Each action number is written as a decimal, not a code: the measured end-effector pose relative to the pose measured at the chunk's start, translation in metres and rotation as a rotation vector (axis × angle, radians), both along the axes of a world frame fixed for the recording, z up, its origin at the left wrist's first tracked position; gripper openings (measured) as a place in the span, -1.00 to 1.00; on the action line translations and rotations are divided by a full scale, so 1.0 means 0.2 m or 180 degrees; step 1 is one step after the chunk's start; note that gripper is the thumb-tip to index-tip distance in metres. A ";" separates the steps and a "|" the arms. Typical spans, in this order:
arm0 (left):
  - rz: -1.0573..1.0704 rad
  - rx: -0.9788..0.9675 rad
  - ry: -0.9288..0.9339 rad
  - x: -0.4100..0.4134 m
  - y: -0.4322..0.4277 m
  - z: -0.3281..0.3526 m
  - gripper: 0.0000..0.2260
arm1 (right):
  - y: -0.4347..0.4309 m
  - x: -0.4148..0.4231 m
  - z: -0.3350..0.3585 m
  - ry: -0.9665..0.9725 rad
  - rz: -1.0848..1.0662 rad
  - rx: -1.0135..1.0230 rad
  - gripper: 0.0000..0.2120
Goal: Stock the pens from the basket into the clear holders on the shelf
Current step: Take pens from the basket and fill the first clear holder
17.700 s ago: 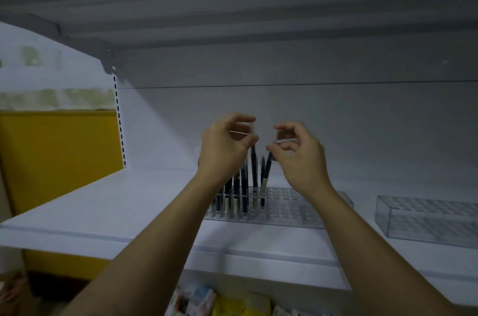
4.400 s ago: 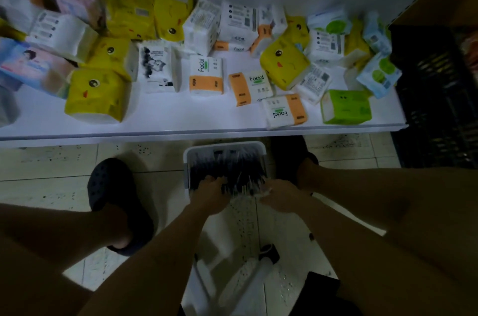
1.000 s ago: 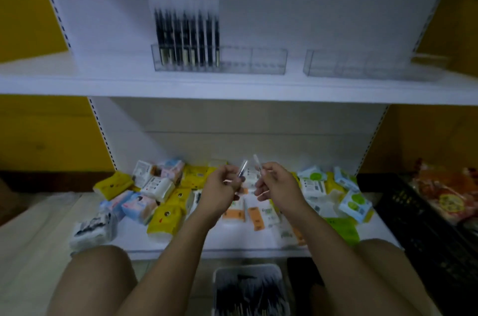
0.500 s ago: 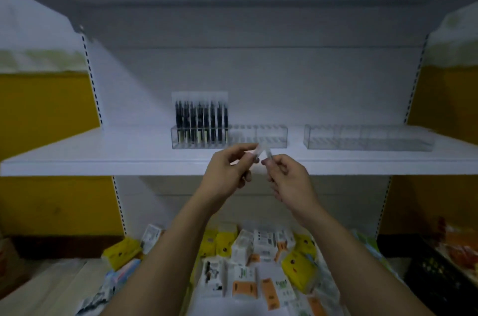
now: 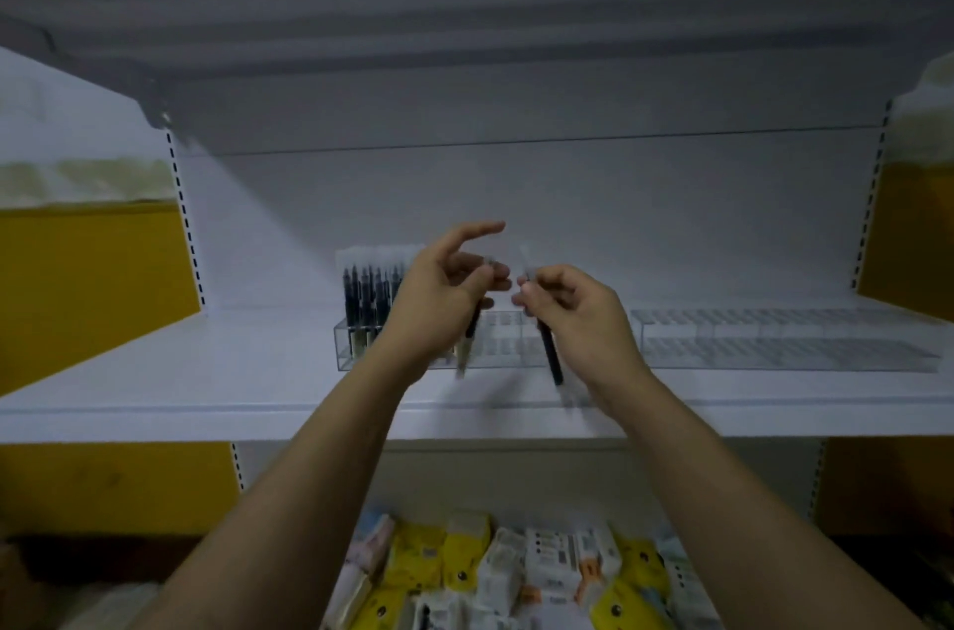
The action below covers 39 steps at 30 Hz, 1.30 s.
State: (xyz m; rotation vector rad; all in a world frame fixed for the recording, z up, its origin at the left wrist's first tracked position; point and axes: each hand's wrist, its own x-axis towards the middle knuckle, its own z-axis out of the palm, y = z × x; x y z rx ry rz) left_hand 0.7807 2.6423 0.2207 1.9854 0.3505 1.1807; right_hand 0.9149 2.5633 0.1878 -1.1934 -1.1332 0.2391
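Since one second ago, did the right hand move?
Yes, upward. The right hand was low, in front of the tissue packs; now, gripping a pen, it is level with the clear holder on the shelf.

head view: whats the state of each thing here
left hand, holds left pen pointing down
right hand, pinches right pen pointing down
left holder, partly filled
stocked pens, upright at its left end
right holder, empty

Bare left hand (image 5: 436, 304) and bare right hand (image 5: 581, 314) on 2 bare forearms (image 5: 320, 464)
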 end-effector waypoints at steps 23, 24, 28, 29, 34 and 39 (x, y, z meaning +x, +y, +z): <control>0.1117 0.1020 0.0305 0.16 0.39 0.19 -0.77 | 0.45 0.16 0.25 -0.1122 -0.0880 0.0331 -0.61; 0.1124 0.1005 0.0306 0.16 0.40 0.19 -0.77 | 0.47 0.16 0.24 -0.1093 -0.0860 0.0304 -0.61; 0.1180 0.0950 0.0255 0.18 0.44 0.18 -0.77 | 0.52 0.19 0.22 -0.1026 -0.0822 0.0256 -0.61; 0.1185 0.0944 0.0300 0.19 0.45 0.18 -0.77 | 0.53 0.20 0.21 -0.1012 -0.0821 0.0248 -0.61; 0.1143 0.0979 0.0685 0.21 0.49 0.15 -0.80 | 0.55 0.22 0.18 -0.1094 -0.0759 0.0114 -0.62; 0.1416 0.1412 0.1074 0.21 0.50 0.14 -0.82 | 0.56 0.22 0.14 -0.1486 -0.0563 -0.0202 -0.60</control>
